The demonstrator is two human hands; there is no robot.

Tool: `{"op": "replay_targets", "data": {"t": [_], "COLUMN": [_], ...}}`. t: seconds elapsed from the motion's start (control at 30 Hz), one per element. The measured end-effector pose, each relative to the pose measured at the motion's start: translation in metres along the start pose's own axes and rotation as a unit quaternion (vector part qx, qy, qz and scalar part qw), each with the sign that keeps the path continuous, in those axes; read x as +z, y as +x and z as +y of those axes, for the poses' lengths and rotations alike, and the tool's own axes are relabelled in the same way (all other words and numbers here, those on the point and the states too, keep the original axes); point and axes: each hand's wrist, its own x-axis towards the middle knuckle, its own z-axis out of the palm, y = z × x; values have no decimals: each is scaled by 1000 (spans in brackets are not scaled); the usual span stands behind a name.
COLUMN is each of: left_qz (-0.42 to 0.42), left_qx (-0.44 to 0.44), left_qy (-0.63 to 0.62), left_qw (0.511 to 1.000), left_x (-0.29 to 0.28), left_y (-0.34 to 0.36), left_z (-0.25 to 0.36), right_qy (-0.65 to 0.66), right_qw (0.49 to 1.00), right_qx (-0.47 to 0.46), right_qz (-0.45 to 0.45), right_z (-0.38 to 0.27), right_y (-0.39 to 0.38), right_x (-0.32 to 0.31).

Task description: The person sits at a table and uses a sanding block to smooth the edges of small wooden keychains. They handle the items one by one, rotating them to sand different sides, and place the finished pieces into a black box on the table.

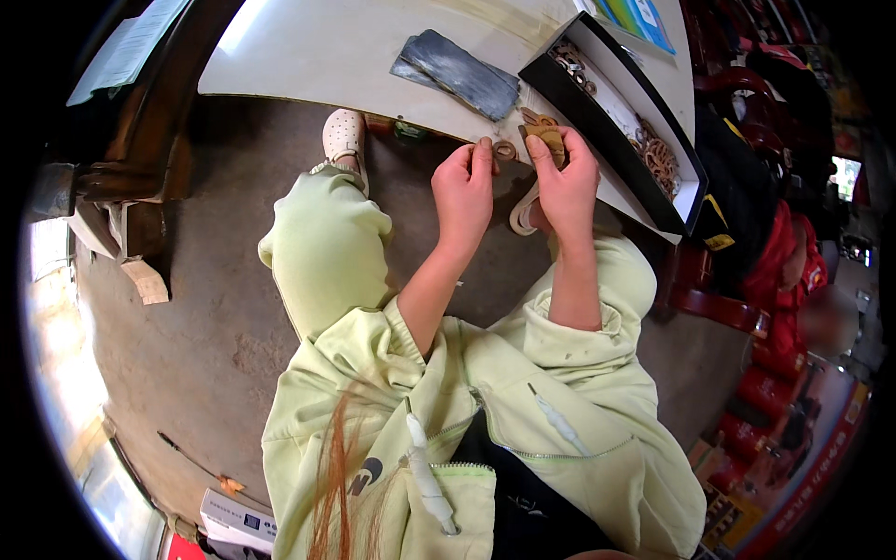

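Observation:
My left hand (pixel 464 191) is closed in a pinch just off the table's near edge; whatever its fingertips hold, if anything, is hidden. Beside those fingertips a small brown ring (pixel 504 150) shows at the table edge. A flat yellowish-brown piece (pixel 547 140), possibly sandpaper, is gripped between the thumb and fingers of my right hand (pixel 567 182). More small brown pieces (pixel 534 116) lie just beyond it. Two dark grey, worn slabs (pixel 457 70) overlap on the table, farther off and to the left.
A long black box (pixel 644 149) with a white inside stands at the table's right, holding many small rings. Blue and green packets (pixel 637 21) lie behind it. The pale table (pixel 308 56) ends above my knees. Dark wooden furniture (pixel 154 121) stands at left, red chairs (pixel 737 89) at right.

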Motion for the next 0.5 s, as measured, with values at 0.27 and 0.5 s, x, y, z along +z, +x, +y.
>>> {"op": "replay_targets", "data": {"t": [0.27,0.5], "left_qz": [21,42], "left_qx": [-1,40], "left_qy": [24,35], "left_qw": [999,998], "left_x": [3,4], "left_y": [-3,-1], "left_z": [6,0], "right_qy": [-172,-198], "right_qw": [981,974], "right_qx": [-93,-107], "right_qz": [17,41], "right_z": [1,2], "right_y": [-3,-5], "right_x": [9,18]}}
